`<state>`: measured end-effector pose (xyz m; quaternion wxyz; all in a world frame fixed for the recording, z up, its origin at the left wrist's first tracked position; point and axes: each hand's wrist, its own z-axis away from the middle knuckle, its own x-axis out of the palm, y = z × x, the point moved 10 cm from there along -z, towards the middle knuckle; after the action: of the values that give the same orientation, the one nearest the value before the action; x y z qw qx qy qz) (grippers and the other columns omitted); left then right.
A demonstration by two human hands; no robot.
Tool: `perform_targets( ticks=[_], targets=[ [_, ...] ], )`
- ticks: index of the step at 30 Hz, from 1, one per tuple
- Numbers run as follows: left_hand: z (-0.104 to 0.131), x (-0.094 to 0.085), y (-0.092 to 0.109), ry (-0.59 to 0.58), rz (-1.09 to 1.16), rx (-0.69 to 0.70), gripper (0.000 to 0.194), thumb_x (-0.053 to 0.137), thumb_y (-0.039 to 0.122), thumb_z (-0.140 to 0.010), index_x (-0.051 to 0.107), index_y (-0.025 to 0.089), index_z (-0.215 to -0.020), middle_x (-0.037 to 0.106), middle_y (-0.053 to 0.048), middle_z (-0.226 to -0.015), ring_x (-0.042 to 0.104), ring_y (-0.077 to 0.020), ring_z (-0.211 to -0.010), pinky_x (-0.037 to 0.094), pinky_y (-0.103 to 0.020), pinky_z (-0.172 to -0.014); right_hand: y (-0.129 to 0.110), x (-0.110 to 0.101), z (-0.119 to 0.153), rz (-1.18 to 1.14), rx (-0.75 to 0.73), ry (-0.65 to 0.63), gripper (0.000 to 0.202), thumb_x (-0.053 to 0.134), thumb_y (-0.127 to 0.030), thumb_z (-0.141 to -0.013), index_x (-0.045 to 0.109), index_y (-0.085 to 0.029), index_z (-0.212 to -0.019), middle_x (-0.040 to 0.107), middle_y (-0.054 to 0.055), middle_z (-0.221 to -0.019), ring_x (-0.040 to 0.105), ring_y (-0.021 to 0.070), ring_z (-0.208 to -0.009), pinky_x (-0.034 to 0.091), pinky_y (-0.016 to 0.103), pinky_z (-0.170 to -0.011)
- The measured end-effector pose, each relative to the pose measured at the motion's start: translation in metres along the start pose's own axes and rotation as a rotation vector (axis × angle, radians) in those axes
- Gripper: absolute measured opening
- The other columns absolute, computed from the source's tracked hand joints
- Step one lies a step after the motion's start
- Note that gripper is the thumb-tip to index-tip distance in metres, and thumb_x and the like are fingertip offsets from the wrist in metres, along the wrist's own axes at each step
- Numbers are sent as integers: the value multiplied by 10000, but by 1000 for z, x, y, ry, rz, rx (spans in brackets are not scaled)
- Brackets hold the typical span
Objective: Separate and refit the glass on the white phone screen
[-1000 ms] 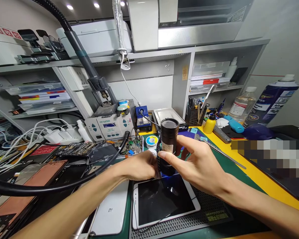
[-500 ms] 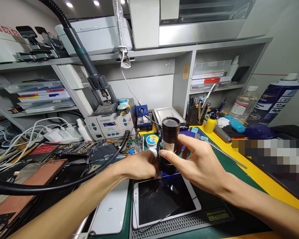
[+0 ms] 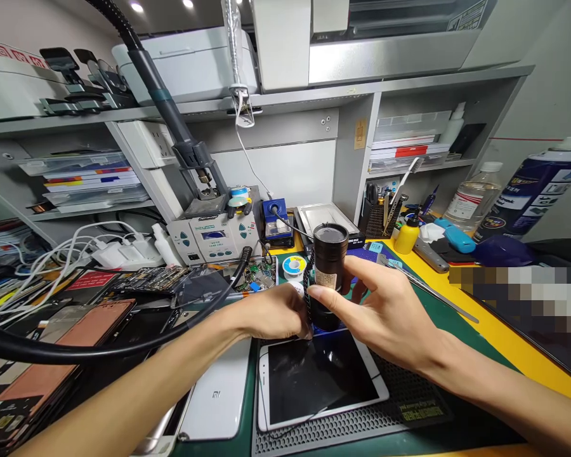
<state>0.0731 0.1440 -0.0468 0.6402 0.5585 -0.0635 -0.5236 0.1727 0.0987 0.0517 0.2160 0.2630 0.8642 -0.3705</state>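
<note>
My right hand (image 3: 385, 304) is closed around a black flashlight (image 3: 330, 260), held upright with its head down. Blue-violet light glows beneath it at the far edge of a white-framed tablet (image 3: 321, 381). A braided strap hangs along the flashlight's left side. Just left of it, my left hand (image 3: 278, 314) is curled with its knuckles up at the tablet's far edge; the fingertips, and whatever they may hold, are hidden. The tablet's dark screen faces up, and a thin black cord crosses its near corner. Under it lies a grey perforated mat (image 3: 400, 393).
A white Mi-marked device (image 3: 216, 397) lies left of the tablet. A thick black hose (image 3: 171, 346) arcs over phone parts at left. Behind stand a solder spool (image 3: 294, 266) and a rework station (image 3: 214, 235). Metal tweezers (image 3: 438, 295) and a yellow bottle (image 3: 406, 237) are at right.
The whole view has shifted slightly, so the scene sits a little farther right. Both hands and the flashlight keep nearly the same place over the tablet.
</note>
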Motion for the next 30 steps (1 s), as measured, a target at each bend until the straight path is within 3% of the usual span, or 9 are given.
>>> perform_targets(
  ticks=[8, 15, 30],
  targets=[
    [0, 1, 3, -7, 14, 22, 123, 601, 115, -632, 524, 183, -699, 489, 48, -658, 448, -133, -653, 314, -273, -557, 0, 1, 2, -7, -2, -17, 174, 668, -331, -909, 628, -184, -825, 556, -19, -694, 415, 132, -589, 321, 268, -531],
    [-3, 2, -2, -33, 10, 34, 90, 592, 128, -637, 515, 174, -634, 467, 48, -633, 413, -124, -631, 290, -283, -542, -3, -1, 2, -3, -44, 28, 203, 684, -314, -896, 592, -189, -765, 490, -42, -647, 373, 122, -561, 298, 263, -515],
    [-4, 3, -3, -36, 41, 27, 120, 599, 128, -636, 496, 188, -646, 439, 66, -615, 406, -124, -628, 280, -284, -555, -2, 1, 3, 15, -79, 47, 194, 680, -326, -900, 654, -141, -851, 591, 14, -722, 478, 150, -630, 362, 289, -604]
  ],
)
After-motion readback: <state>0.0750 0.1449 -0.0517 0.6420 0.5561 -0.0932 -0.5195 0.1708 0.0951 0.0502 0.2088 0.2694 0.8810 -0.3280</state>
